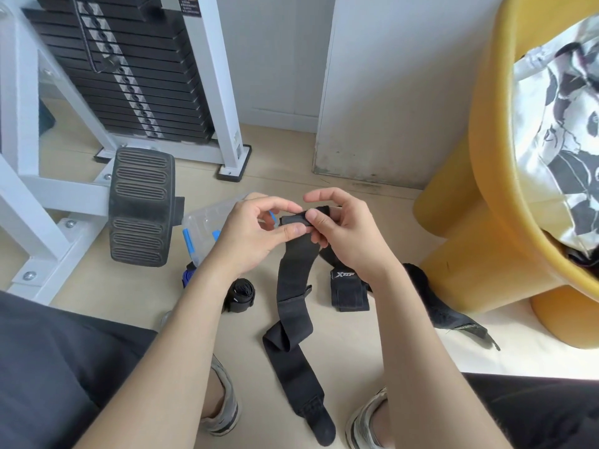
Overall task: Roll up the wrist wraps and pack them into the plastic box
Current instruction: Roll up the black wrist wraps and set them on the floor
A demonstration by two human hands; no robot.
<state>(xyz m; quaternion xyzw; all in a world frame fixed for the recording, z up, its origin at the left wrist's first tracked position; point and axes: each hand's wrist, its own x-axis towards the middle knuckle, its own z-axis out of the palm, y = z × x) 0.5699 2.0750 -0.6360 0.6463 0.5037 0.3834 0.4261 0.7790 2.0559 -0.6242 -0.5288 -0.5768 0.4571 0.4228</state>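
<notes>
Seated person viewed from the head camera, with a clear plastic box (207, 215) with blue latches on the floor (372, 338) as reference.

- **Hands.** The left hand (256, 231) is raised in front of the box and hides part of it. Its thumb and forefinger pinch the folded top end of a long black wrist wrap (291, 277). The right hand (343, 228), just right of the box, grips the same end. Its thumb presses on the fold, its lower fingers curl beneath, and its forefinger is lifted free above.
- **Held wrap.** It hangs from both hands, nearer the viewer than the box. Its lower length lies twisted on the floor, and the tail ends between two grey shoes (223, 406).
- **Other wraps.** A rolled wrap (239, 294) stands on the floor just on the near side of the box. A flat wrap with a white logo (349, 291) lies farther right of the box, and another loose black wrap (444, 306) lies beyond that.
- **Surroundings.** A ribbed black footplate (139, 205) is just left of the box, with a weight stack (136, 76) behind it. A yellow stool (460, 241) carrying patterned cloth (557, 124) stands well to the box's right.
</notes>
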